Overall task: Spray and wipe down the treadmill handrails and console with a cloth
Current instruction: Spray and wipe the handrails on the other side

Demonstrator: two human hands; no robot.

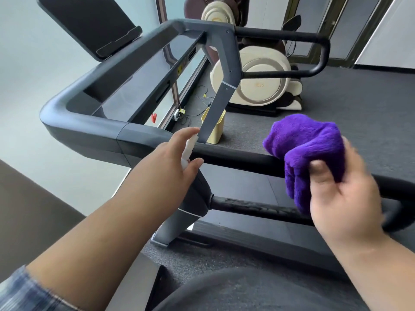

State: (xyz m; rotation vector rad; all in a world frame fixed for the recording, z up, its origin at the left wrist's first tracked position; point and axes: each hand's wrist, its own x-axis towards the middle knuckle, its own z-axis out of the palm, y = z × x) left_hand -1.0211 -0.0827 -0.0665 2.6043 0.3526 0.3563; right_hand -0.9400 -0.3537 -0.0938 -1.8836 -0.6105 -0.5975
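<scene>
The grey treadmill console (143, 86) with a dark glossy panel fills the upper left, and its black screen (89, 23) stands above it. A black near handrail (235, 160) runs rightward from the console. My left hand (173, 158) holds a small white spray bottle (189, 149) beside the start of this handrail, mostly hidden by the fingers. My right hand (341, 198) grips a bunched purple cloth (307, 149) that lies against the near handrail. The far handrail (292, 37) loops at the upper right.
A cream and brown massage chair (258, 81) stands beyond the treadmill. A pale yellow bin (215, 129) and cables with a power strip (179, 113) sit on the grey carpet by the window. The treadmill belt (247, 187) lies under the handrails.
</scene>
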